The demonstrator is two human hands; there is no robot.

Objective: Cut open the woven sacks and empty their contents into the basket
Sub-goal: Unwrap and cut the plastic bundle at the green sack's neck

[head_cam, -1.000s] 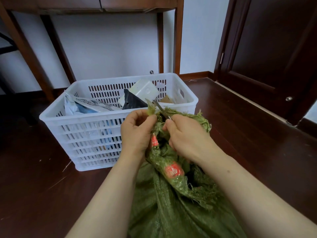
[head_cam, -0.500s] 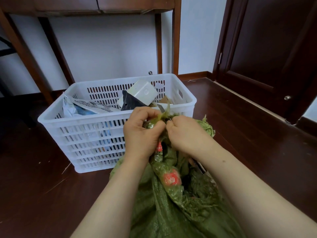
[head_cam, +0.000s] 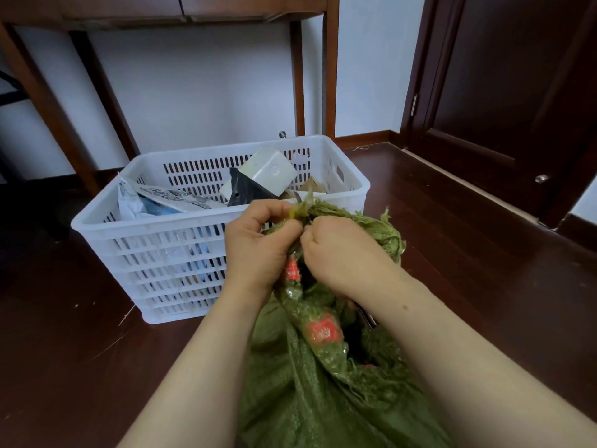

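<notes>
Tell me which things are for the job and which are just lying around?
For the job: green woven sack, white slotted plastic basket, thin metal scissors, left hand, right hand.
Just lying about: brown wooden table, dark wooden door.

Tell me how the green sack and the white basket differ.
The green sack is soft and crumpled; the white basket is rigid and slotted.
The sack's neck is bunched in the grip of the left hand and right hand; no hand holds the basket.
The basket's top is open, showing packages; the sack's contents are hidden.
Both are containers.
</notes>
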